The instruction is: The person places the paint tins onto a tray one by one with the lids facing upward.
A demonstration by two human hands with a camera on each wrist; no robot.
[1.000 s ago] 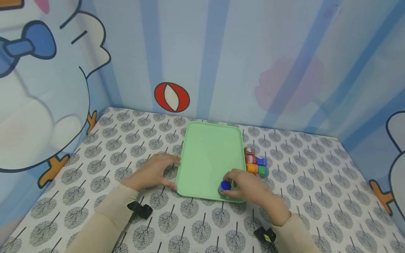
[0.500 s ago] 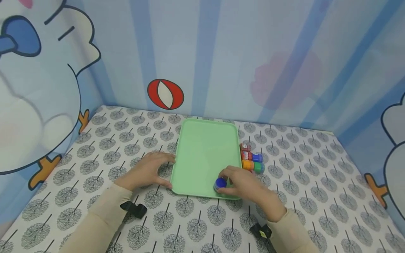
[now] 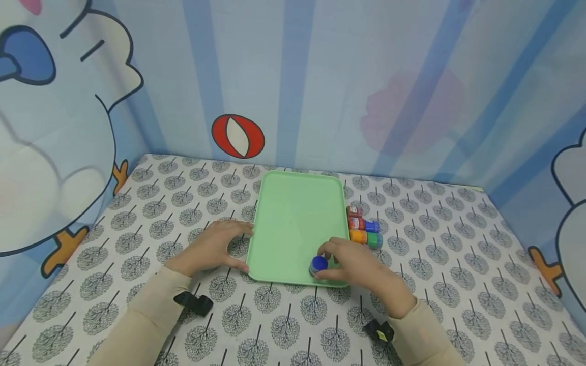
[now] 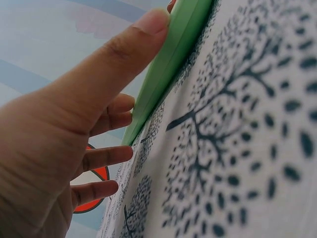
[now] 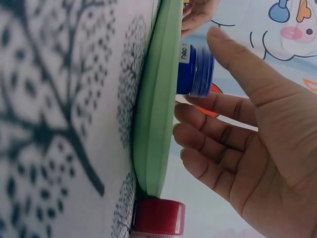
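Observation:
A small jar [image 3: 318, 265] with blue contents and a blue-rimmed lid stands upright on the light green tray [image 3: 297, 213], near its front right corner. My right hand [image 3: 350, 264] is around the jar, index finger behind and thumb in front. In the right wrist view, its thumb tip [image 5: 218, 37] shows apart from the jar [image 5: 194, 71], and the other fingers are loosely bent beside it. My left hand [image 3: 220, 246] lies at the tray's left edge, fingers spread. The left wrist view shows its thumb tip right at the tray rim [image 4: 178, 44].
Against the tray's right side lie several small jars: a brown one [image 3: 354, 211], a red one [image 3: 356, 223], a blue one [image 3: 372, 226], an orange one [image 3: 358, 237] and a green one [image 3: 374, 240]. A tree-patterned cloth [image 3: 247, 325] covers the table, and a printed curtain [image 3: 403, 76] stands behind.
Over the first half second the whole head view shifts slightly left. The jar stays at the same corner of the tray, and both hands keep nearly the same place beside it.

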